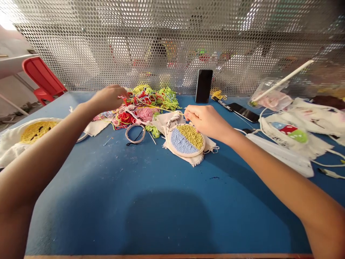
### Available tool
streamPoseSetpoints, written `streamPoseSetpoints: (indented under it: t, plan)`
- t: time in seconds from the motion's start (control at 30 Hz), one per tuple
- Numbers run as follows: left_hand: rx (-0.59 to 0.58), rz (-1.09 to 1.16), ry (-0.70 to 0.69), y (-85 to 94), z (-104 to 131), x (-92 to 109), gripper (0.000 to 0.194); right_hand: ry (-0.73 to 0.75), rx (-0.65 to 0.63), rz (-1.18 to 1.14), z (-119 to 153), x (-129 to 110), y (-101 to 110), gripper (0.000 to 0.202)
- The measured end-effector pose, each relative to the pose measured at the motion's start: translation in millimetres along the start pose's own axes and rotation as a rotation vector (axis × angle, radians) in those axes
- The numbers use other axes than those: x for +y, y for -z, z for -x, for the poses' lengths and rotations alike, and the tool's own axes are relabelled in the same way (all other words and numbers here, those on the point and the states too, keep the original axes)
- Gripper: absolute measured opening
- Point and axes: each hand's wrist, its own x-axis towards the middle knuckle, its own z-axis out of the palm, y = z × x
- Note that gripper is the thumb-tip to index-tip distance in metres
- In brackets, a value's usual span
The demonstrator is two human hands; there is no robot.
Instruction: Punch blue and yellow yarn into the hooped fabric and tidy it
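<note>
Your bare left forearm (54, 154) is nearest; your left hand (110, 97), grip indeterminable, is by a tangled multicoloured yarn heap (147, 102). Apart from it, your right hand (201, 117) pinches thin yellow yarn (163, 109) at the round blue-and-yellow tufted hoop (185, 140), on the blue worktop (229, 216).

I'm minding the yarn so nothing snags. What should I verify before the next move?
1. Yellow strand reaches the right hand: ok, it runs from the yarn pile to the pinched fingertips.
2. Left hand gripping yarn: cannot tell; it is at the pile's left side, fingers partly hidden.
3. Yarn colours separated: not ok, red, pink, green and yellow lie jumbled.
4. Blue-and-yellow embroidery hoop resting on the table: ok.
5. Small bare hoop apart from the embroidery hoop: ok, a gap shows.
</note>
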Motion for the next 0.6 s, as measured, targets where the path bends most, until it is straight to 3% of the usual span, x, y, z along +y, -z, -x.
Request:
streamPoseSetpoints:
  t: [0.1,0.2,0.3,0.47,0.6]
  plan:
    - [-0.057,0.034,-0.121,-10.7,-11.6,24.8,0.038,0.014,0.003,0.013,1.7,1.2,-0.5,0.025]
    - [-0.089,-0.008,-0.069,-17.0,-16.9,33.5,0.041,0.034,0.010,0.026,2.4,3.0,-2.0,0.026]
    - [-0.059,-0.009,0.035,-15.0,-14.4,32.0,0.040,0.056,0.025,0.046,2.2,5.1,-3.8,0.026]
    - [-0.052,0.250,0.066,-5.0,-2.4,25.0,0.042,0.067,0.020,0.051,3.0,7.2,-4.2,0.027]
    - [-0.050,0.213,0.110,-3.1,7.9,22.7,0.039,0.074,0.030,0.050,4.4,7.7,-3.6,0.027]
